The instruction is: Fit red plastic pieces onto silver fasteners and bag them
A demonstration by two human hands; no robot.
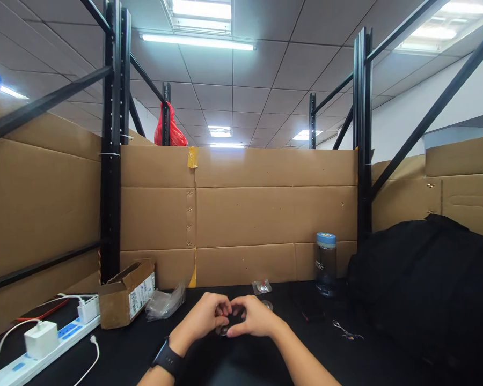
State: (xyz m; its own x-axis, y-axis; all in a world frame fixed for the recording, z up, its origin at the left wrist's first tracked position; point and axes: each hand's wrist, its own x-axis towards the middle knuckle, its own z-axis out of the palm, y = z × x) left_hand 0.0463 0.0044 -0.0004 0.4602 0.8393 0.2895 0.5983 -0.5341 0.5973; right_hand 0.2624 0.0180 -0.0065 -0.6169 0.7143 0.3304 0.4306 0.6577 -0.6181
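My left hand (205, 316) and my right hand (255, 316) meet at the middle of a black table (137, 348), fingertips touching. Both have their fingers curled together in a pinch around a small shiny object (224, 331) that I cannot make out. A dark watch (167, 358) sits on my left wrist. Just behind my hands lie a small clear packet (262, 287) and a small round clear piece (268, 305).
An open cardboard box (126, 292) and crumpled clear plastic (165, 303) lie at the left. A white power strip (40, 343) with chargers runs along the left edge. A dark bottle with a blue lid (326, 264) and a black bag (422, 284) stand at the right. Cardboard walls (265, 214) enclose the table.
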